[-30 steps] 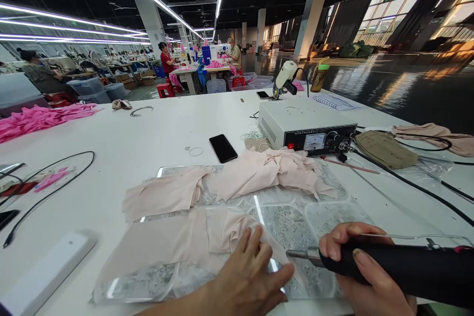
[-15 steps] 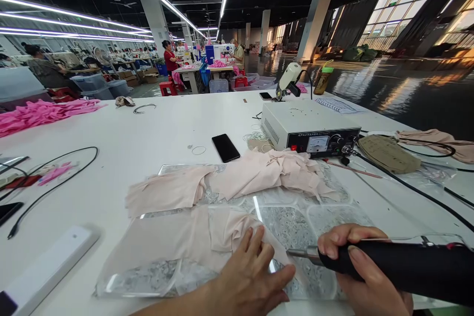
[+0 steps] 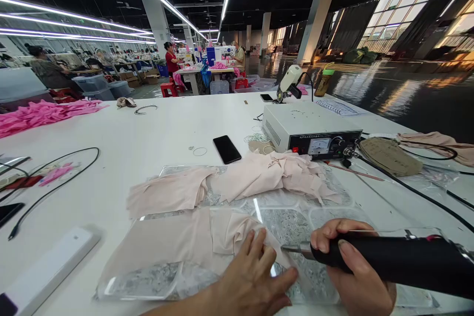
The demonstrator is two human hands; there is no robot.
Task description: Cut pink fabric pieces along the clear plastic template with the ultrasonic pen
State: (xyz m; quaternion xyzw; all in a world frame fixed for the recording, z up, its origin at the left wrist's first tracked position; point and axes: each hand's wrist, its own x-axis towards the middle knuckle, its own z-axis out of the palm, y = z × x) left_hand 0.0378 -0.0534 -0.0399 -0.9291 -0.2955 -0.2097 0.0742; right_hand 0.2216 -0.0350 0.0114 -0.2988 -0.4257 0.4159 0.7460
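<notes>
My left hand (image 3: 255,274) lies on the pale pink fabric (image 3: 159,242), fingers spread and pressing it down. The cloth is flat on the left and bunched into folds by my fingertips. My right hand (image 3: 351,261) is wrapped round a thick black ultrasonic hand tool (image 3: 400,259). Its narrow metal tip points left and meets the fabric's right edge, just beyond my left fingers. Beneath the cloth is a clear plastic-covered mat (image 3: 144,279) with a grey mottled pattern. Farther back on the mat lie a stack of cut pink pieces (image 3: 170,190) and a looser heap (image 3: 266,175).
A control box (image 3: 314,126) with a meter stands behind the mat, its black cable (image 3: 414,190) running right. A phone (image 3: 226,149) lies nearby. At left are a white power strip (image 3: 55,269), a looped cord (image 3: 97,155) and pink fabric (image 3: 44,113). People sew in the background.
My right hand and the tool have moved slightly left along the fabric edge, bringing the tip closer to my left fingers. My left hand has stayed nearly in place.
</notes>
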